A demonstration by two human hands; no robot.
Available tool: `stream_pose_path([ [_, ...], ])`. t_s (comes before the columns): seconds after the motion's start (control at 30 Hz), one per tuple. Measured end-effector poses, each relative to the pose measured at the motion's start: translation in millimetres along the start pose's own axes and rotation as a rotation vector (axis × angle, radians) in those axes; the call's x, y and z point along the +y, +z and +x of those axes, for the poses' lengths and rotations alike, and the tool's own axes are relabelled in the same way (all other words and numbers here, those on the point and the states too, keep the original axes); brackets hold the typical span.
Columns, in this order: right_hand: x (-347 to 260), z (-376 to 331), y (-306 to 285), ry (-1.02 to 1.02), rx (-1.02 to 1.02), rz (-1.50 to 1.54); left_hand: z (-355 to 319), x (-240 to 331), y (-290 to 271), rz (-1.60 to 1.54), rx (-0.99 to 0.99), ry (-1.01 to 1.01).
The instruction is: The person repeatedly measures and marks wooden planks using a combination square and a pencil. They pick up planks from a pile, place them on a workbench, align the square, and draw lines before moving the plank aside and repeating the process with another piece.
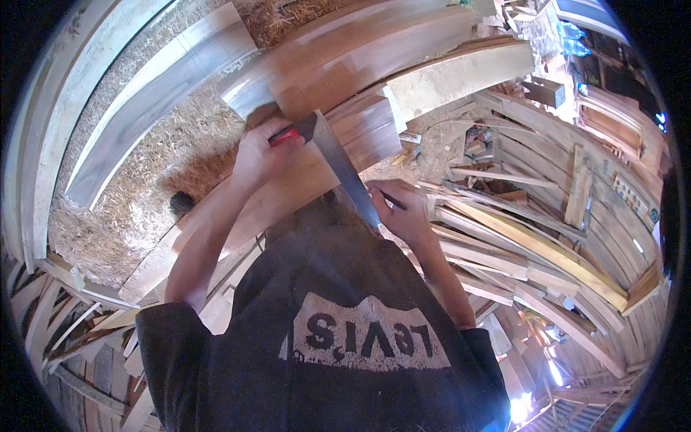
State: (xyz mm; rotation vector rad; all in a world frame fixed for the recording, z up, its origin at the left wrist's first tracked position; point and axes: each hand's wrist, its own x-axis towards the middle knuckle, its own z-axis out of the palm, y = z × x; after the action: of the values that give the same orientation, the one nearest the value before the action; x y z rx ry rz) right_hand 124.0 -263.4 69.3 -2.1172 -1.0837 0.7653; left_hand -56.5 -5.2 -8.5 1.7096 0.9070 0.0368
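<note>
My left hand [260, 155] is closed around the red and black handle of what looks like a handsaw [340, 164]. Its wide grey blade lies slantwise across a pale wooden board [288, 186], running from the handle toward my body. Close to the blade's near end, my right hand [404, 210] pinches a dark, slim pencil [392, 200]. That hand is by the board's near edge, and its fingertips are close to the blade. Part of the saw's handle is hidden by my left fingers.
Sawdust and shavings [129, 223] lie at the left. Beyond the board are a blurred stack of planks [374, 43] and a loose plank [165, 93]. Several long timber strips [533, 248] lie at the right, near a wooden plank wall [612, 180]. Blue plastic bottles [572, 39] stand far right.
</note>
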Motion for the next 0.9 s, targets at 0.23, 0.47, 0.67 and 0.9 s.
stream_pose_path([
  [0.23, -57, -10, -30, -0.043, 0.215, 0.035, -39, 53, -29, -0.321, -0.215, 0.077],
  [0.47, -24, -79, -37, -0.167, 0.065, 0.146, -77, 41, 24, 0.194, 0.069, 0.601],
  [0.67, 35, -129, -71, 0.064, 0.537, 0.017, -85, 22, 60, 0.844, 0.144, 0.281],
  [0.9, 58, -164, -88, 0.214, 0.709, 0.254, -145, 114, -14, 0.316, 0.688, 0.453],
])
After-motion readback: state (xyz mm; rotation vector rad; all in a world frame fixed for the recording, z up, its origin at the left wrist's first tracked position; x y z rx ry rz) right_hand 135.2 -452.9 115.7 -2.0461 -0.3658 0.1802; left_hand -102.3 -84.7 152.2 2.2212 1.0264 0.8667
